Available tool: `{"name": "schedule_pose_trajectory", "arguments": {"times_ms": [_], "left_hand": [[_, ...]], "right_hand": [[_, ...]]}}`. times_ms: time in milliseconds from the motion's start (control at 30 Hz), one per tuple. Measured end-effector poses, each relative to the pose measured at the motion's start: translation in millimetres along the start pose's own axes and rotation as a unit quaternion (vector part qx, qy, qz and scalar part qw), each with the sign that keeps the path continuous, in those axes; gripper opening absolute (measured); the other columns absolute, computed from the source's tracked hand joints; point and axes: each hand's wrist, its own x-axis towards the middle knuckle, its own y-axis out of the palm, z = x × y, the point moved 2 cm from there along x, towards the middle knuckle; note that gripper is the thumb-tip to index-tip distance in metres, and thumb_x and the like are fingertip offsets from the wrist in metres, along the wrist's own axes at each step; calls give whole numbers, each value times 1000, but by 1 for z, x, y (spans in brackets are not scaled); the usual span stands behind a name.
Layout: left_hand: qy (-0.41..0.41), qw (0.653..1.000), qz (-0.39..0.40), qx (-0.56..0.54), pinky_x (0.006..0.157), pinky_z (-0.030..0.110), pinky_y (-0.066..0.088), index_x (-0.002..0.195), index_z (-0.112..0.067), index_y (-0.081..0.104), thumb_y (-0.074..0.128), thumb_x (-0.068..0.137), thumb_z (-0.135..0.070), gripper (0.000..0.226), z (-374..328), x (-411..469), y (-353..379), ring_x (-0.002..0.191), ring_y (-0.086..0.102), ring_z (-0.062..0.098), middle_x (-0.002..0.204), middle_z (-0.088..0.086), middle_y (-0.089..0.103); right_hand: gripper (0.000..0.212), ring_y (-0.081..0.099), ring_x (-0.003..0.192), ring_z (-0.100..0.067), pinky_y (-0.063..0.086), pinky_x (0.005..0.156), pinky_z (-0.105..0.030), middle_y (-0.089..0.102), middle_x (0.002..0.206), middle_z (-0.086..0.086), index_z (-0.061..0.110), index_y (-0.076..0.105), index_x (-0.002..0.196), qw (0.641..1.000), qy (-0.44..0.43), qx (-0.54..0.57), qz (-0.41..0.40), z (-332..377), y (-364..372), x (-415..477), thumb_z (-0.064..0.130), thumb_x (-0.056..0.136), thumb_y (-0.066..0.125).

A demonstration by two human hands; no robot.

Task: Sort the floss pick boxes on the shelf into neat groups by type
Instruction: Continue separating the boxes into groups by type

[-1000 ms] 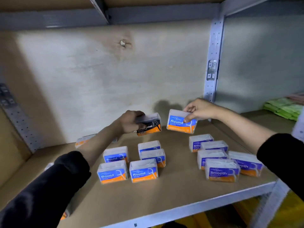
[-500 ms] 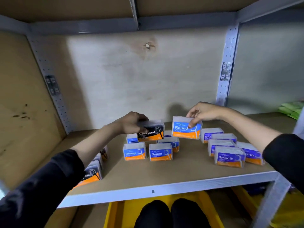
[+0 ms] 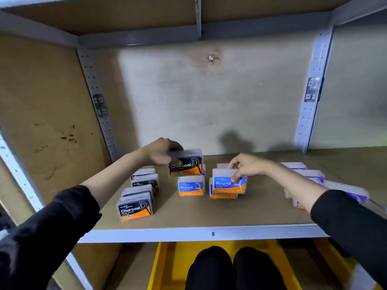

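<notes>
My left hand (image 3: 160, 152) grips a black-and-orange Charcoal box (image 3: 186, 165) by its left end, held above the blue Round boxes at mid-shelf. My right hand (image 3: 245, 165) holds a blue-and-orange Round box (image 3: 228, 182) from above, resting on top of another Round box (image 3: 222, 195). A further Round box (image 3: 191, 186) stands to its left. Several Charcoal boxes (image 3: 136, 208) sit grouped at the left of the shelf. Purple Smooth boxes (image 3: 310, 173) lie at the right, partly hidden behind my right forearm.
The wooden shelf board (image 3: 209, 214) has a grey metal front rail (image 3: 209, 234). Perforated uprights stand at the back left (image 3: 98, 101) and back right (image 3: 312, 95). A yellow bin (image 3: 167, 266) and my knees (image 3: 230, 268) lie below the shelf.
The camera has swung left and down, so the Charcoal group came into view. My right hand lowered the Round box onto another Round box. My left hand still carries the Charcoal box.
</notes>
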Motion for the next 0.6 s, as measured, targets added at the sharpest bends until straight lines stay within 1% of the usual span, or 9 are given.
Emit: {"name": "schedule_pose_trajectory", "arguments": {"times_ms": [67,100,167,233,333,433,500,567,600], "left_hand": [[-8,1000,0,-4,80,22,36,121,-5,58,65,81,-25,45,5,-5,-1,110,57,28,120,14,64],[-13,1000,0,-4,80,22,36,122,-5,57,65,82,-23,44,7,-7,-1,111,57,28,120,14,64],[-21,1000,-4,-5,80,21,35,122,-5,57,65,84,-16,41,12,-10,-1,111,56,27,121,13,63],[-23,1000,-6,-5,80,21,35,122,-5,57,65,84,-16,41,17,-12,-1,110,57,27,120,14,64],[-25,1000,-4,-5,82,21,36,123,-5,56,65,84,-17,42,22,-15,0,110,57,27,122,14,63],[-31,1000,-4,-4,83,21,36,125,-5,55,65,84,-18,44,26,-16,1,113,55,26,124,13,62],[-33,999,-5,-3,86,22,38,127,-4,53,65,85,-19,46,28,-17,2,115,55,26,127,13,60],[-34,999,-3,-2,91,24,40,129,-4,52,64,85,-19,48,29,-17,3,117,54,26,129,14,59],[-35,999,-2,-3,92,24,40,129,-4,51,64,85,-19,49,30,-16,3,117,54,26,129,14,59]], "right_hand": [[32,55,76,-14,41,60,-20,62,85,-2,5,66,103,1000,4,-18,-3,1,14,4,10,73,74],[35,56,80,-14,41,60,-20,63,89,-5,4,66,106,1000,8,-23,-1,1,21,6,11,73,73],[36,55,82,-14,39,57,-17,62,92,-5,4,65,107,1000,14,-24,2,1,33,10,13,73,74],[38,56,85,-16,38,57,-17,61,95,-3,5,64,107,1000,17,-25,1,0,43,13,17,72,75],[41,61,97,-21,44,68,-23,65,108,-7,5,63,110,999,18,-35,-5,-2,53,18,18,73,75],[40,61,96,-17,49,82,-29,67,115,-9,5,63,111,999,8,-41,-1,-3,60,20,17,74,74],[45,61,104,-19,51,88,-31,65,118,-9,5,61,116,999,6,-46,-4,-2,60,19,17,75,74],[47,60,108,-19,52,90,-31,63,121,-9,6,59,119,998,2,-63,-6,-2,61,18,19,76,73],[47,60,107,-19,52,88,-30,63,120,-8,7,58,119,997,-1,-76,-5,-2,61,18,21,76,72]]}}
